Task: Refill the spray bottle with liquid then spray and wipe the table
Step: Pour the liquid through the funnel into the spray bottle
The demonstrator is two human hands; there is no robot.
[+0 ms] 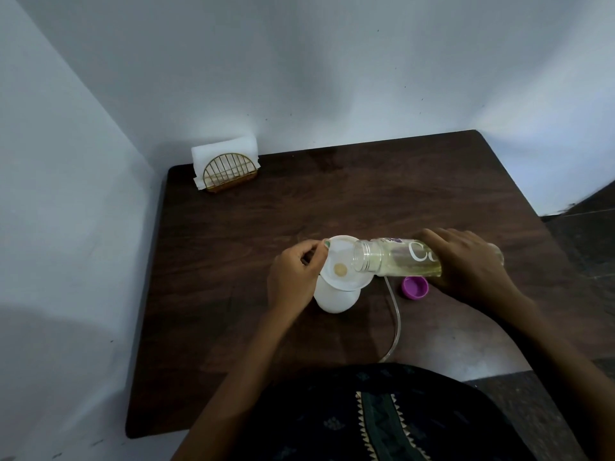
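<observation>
dark wood table (332,201), white walls (299,61), corner

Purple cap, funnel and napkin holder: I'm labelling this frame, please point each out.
purple cap (414,287), head view, on its open inside.
funnel (346,278), head view, on its white inner wall.
napkin holder (229,172), head view, on its gold wire front.

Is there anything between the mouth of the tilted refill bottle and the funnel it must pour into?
Nothing visible. The refill bottle's open mouth hangs directly over the white funnel, right hand holding it; the purple cap lies aside on the table.
</observation>
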